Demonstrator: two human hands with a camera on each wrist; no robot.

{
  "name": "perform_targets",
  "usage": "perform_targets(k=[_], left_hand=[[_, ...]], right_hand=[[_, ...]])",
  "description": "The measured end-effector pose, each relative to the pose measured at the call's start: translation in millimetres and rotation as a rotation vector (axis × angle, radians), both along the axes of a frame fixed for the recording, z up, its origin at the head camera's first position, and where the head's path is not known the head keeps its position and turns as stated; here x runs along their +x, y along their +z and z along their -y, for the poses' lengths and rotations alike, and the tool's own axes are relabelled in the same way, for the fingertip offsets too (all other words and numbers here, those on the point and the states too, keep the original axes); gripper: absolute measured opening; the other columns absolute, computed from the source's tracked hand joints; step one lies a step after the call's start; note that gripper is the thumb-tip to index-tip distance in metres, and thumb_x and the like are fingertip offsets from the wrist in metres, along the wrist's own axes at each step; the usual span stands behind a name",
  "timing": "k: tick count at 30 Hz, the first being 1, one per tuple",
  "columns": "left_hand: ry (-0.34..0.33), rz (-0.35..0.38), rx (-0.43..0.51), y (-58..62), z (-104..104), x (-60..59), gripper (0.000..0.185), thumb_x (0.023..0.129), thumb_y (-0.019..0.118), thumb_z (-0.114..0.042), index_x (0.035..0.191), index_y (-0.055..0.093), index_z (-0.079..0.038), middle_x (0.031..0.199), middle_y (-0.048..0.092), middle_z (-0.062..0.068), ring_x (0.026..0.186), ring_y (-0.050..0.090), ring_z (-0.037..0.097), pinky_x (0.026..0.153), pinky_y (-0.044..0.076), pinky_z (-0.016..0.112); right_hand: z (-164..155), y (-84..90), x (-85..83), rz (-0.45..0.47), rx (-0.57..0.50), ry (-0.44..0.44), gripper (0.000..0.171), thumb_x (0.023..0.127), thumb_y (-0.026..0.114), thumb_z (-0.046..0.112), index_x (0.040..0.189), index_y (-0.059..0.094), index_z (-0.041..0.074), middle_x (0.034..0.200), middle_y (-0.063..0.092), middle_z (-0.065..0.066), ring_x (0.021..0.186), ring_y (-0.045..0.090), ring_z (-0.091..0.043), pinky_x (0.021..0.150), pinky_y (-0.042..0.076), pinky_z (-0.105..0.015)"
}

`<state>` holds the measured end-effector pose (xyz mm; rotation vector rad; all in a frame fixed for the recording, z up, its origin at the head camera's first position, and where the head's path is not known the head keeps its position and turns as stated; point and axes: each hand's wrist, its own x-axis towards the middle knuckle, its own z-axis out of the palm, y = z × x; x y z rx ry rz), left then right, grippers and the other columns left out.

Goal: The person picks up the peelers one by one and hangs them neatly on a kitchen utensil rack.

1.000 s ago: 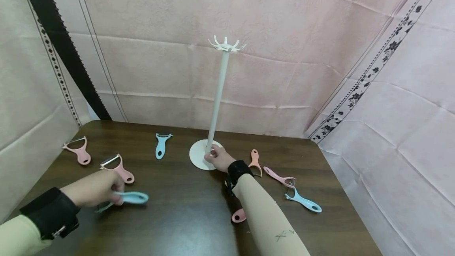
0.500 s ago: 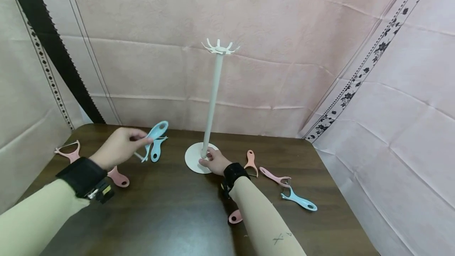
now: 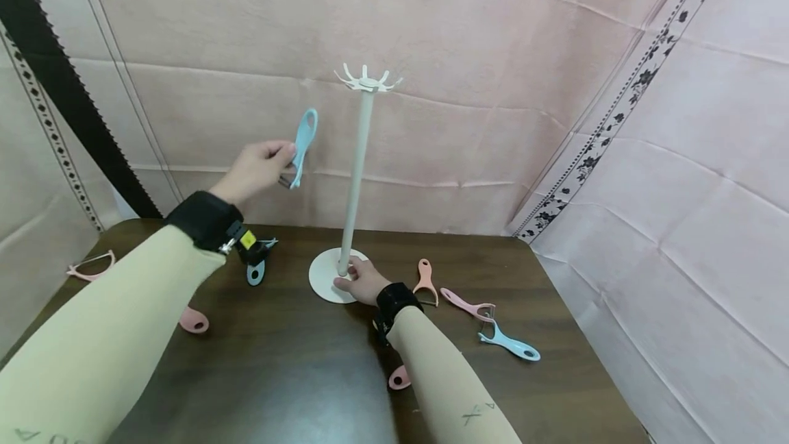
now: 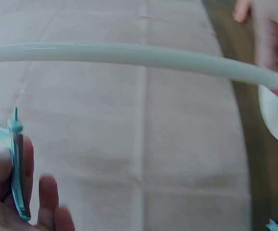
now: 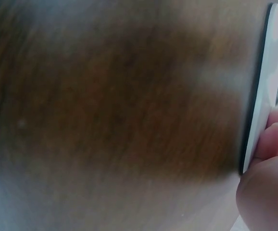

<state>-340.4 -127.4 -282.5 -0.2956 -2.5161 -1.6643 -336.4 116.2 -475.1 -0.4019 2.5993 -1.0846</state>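
Observation:
A white hook stand (image 3: 355, 170) rises from a round base (image 3: 323, 279) at the back of the dark wooden table (image 3: 290, 375). My left hand (image 3: 255, 168) is raised to the left of the pole and pinches a light blue peeler (image 3: 302, 144) near its blade end, handle pointing up. The left wrist view shows that peeler's blade (image 4: 17, 168) between my fingers, with the pole (image 4: 144, 55) across the frame. My right hand (image 3: 360, 281) rests on the base at the foot of the pole, and its fingers press the base rim (image 5: 261, 115).
Pink peelers lie at the left (image 3: 90, 264) (image 3: 194, 322), right of the stand (image 3: 424, 279) (image 3: 468, 305) and beside my right forearm (image 3: 399, 378). Blue peelers lie behind my left wrist (image 3: 256, 267) and at the right (image 3: 509, 344). Pink cloth walls enclose the table.
My left hand lifted the blue peeler from the table up and right, to beside the stand's pole. My right hand stayed on the base.

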Motion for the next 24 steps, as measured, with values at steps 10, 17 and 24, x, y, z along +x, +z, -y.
perform_targets(k=[10, 17, 24], left_hand=[[-0.072, -0.011, -0.022, 50.5, -36.2, -55.1, 0.045, 0.107, 0.026, -0.033, 0.136, 0.049, -0.008, 0.099, 0.044, 0.009, 0.085, 0.040, 0.021, 0.076, 0.033, 0.032], [-0.192, 0.030, 0.009, 67.0, -55.6, -60.1, 0.046, 0.106, 0.025, -0.039, 0.137, 0.049, -0.014, 0.130, 0.043, 0.007, 0.115, 0.036, 0.019, 0.099, 0.026, 0.036], [-0.294, 0.103, 0.265, 69.9, -66.7, -67.2, 0.026, 0.106, 0.028, -0.013, 0.112, 0.051, -0.004, 0.113, 0.044, 0.003, 0.106, 0.038, 0.020, 0.101, 0.025, 0.036]], right_hand=[[3.2, -0.1, 1.1, 0.002, 0.020, -0.022, 0.049, 0.093, 0.066, 0.033, 0.135, 0.049, 0.015, 0.128, 0.046, -0.014, 0.118, 0.048, -0.026, 0.098, 0.039, -0.042], [4.2, 4.4, 5.1, 0.021, 0.050, -0.043, 0.054, 0.093, 0.064, 0.037, 0.140, 0.045, 0.017, 0.124, 0.045, -0.009, 0.115, 0.046, -0.023, 0.097, 0.038, -0.043], [2.0, 3.9, 5.4, 0.025, 0.052, -0.050, 0.056, 0.093, 0.065, 0.036, 0.140, 0.044, 0.017, 0.121, 0.046, -0.007, 0.113, 0.045, -0.022, 0.096, 0.038, -0.042]])
